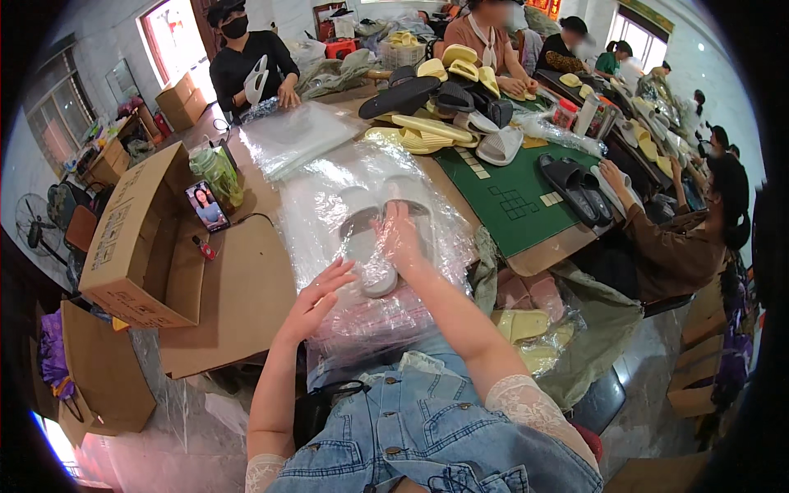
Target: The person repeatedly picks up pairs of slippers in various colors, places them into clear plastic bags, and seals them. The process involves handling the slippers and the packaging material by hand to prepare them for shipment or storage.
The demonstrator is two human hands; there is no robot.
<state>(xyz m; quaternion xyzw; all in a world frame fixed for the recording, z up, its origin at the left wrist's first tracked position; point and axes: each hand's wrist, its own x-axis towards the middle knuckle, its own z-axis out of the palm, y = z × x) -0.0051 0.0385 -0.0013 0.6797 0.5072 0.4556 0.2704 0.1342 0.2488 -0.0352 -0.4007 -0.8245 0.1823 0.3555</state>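
Note:
A pair of pale grey slippers (358, 237) lies side by side in front of me, with clear plastic bags (316, 215) around and under them. Between the two slippers my right hand (398, 238) rests with its fingers stretched forward, touching the plastic and the slippers. Glare hides whether that hand is over or inside a bag. My left hand (322, 297) hovers at the near left of the slippers, fingers spread and nothing in them.
An open cardboard box (140, 238) and a propped phone (205, 205) stand left. Farther back are flat clear bags (296, 135) and a heap of yellow and black slippers (423, 131). A green mat (509, 201) bears black slippers (575, 191). Several people work around the tables.

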